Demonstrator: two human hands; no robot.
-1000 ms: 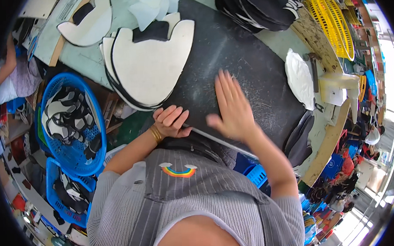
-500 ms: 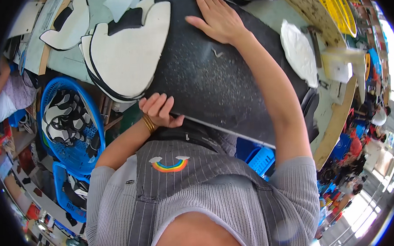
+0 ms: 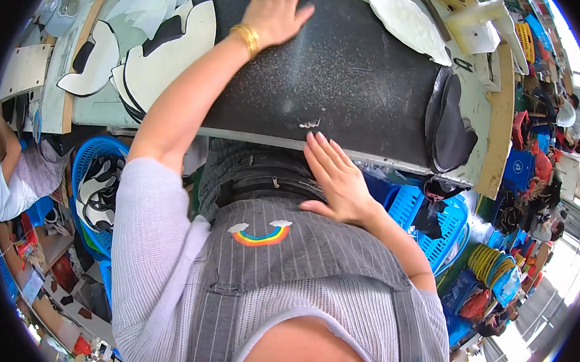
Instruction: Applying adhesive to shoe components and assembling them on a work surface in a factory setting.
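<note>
My left hand (image 3: pixel 273 16), with gold bangles at the wrist, lies on the far part of a black board (image 3: pixel 363 79) on the table, fingers stretched and holding nothing. At the board's near edge, my right hand (image 3: pixel 338 182) is flat and empty, its fingertips just short of a small white scrap (image 3: pixel 309 124). Pale specks and dust cover the board's middle. Left of the board, partly behind my left forearm, lie stacked white cut pieces with black edging (image 3: pixel 166 63). Black curved pieces (image 3: pixel 449 123) are stacked at the board's right end.
Beyond the board's right side lies a white oval bundle (image 3: pixel 405 21), near a whitish plastic container (image 3: pixel 472 30). Blue baskets with cut pieces stand below the table, one at left (image 3: pixel 82 165) and one at right (image 3: pixel 452 238). Another person (image 3: pixel 30 171) is at far left.
My left hand has gone from the near edge to the board's far part. My right hand has come back from the far part to the near edge. The white scrap now lies closer to that edge.
</note>
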